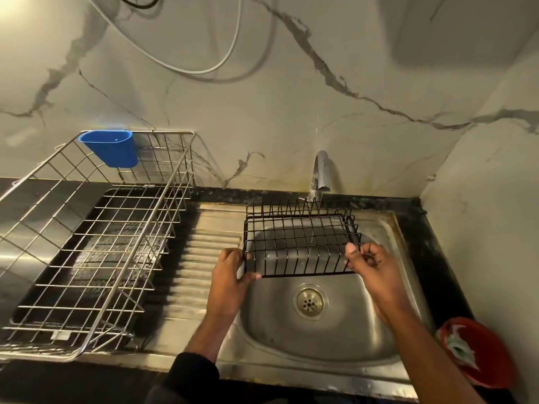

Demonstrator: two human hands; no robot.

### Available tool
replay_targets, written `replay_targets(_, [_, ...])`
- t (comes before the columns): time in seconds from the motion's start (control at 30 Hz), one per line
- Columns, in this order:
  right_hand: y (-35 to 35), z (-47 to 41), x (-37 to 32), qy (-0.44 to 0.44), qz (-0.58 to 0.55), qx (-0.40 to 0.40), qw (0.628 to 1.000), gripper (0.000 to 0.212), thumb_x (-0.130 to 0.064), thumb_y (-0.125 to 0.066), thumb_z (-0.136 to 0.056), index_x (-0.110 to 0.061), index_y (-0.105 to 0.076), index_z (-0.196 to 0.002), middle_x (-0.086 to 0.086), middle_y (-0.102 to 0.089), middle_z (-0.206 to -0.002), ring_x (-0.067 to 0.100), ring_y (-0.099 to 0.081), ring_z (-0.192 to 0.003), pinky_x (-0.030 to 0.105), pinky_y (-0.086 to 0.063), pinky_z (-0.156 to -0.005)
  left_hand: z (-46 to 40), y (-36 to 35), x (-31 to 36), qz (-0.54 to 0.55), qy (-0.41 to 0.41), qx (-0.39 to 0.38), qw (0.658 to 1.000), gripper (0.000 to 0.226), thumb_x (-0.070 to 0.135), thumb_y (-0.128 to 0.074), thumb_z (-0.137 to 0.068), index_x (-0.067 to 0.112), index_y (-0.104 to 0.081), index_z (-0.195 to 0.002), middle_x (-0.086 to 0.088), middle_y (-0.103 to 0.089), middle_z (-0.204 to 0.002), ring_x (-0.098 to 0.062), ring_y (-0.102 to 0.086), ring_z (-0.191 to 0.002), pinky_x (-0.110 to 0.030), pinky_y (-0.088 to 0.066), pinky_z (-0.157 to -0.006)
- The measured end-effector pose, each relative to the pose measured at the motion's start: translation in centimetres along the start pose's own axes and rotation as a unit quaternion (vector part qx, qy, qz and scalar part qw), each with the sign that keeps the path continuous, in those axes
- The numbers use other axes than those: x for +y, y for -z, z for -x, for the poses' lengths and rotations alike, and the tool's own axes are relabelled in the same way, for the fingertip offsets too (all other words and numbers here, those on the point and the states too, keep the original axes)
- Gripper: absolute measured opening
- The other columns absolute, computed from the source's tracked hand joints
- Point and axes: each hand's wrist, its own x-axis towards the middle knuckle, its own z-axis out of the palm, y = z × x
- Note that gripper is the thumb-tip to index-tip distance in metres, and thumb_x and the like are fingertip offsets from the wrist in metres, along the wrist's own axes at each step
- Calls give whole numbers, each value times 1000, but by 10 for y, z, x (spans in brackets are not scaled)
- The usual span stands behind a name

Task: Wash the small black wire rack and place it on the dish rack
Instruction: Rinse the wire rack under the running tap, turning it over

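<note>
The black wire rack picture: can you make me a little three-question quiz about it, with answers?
1. True or false: both hands hold the small black wire rack over the sink.
2. What hangs on the back corner of the dish rack? A) a blue cup B) a green sponge C) a yellow towel
3. Fill in: the black rack is held right under the ____.

Key
1. True: the left hand grips its left edge and the right hand pinches its right edge.
2. A, the blue cup.
3. Tap; a thin stream of water seems to run from it onto the rack.
</note>
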Motion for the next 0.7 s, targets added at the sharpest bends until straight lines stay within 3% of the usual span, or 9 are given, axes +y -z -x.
replay_targets(0.2, [0,0,-1,4,-18,-8,1000,45,-45,-72,-84,-2,-59,-85,23,-69,-86,34,-70,-89,52,-53,-98,0,0,-1,-8,-7,4,1000,44,10,-92,-69,23,-62,-100,11,-57,-107,-21,-66,-104,-43,-55,-101])
replay_targets(0.33, [0,1,-1,-3,-33,-14,999,46,-44,-72,-83,-1,-58,-86,26,-69,-90,17,-73,-81,50,-54,-97,1,4,3,-25,-27,13,999,45,9,-92,-68,21,-63,-101,12,-56,-106,-22,-66,-103,-44,-56,-97])
replay_targets(0.5, [-6,1,-2,-7,-40,-25,999,49,-41,-72,-82,5,-56,-88,30,-67,-94,11,-72,-78,51,-54,-96,3,12,3,-38,-24,24,999,45,11,-93,-67,18,-66,-103,16,-55,-107,-22,-66,-102,-42,-55,-97])
replay_targets(0.7, [-12,1,-3,3,-31,-22,999,48,-40,-70,-85,7,-58,-91,30,-68,-94,38,-69,-90,38,-54,-87,7,20,2,-43,-29,30,998,44,11,-92,-67,17,-66,-101,16,-55,-107,-16,-65,-100,-27,-53,-96])
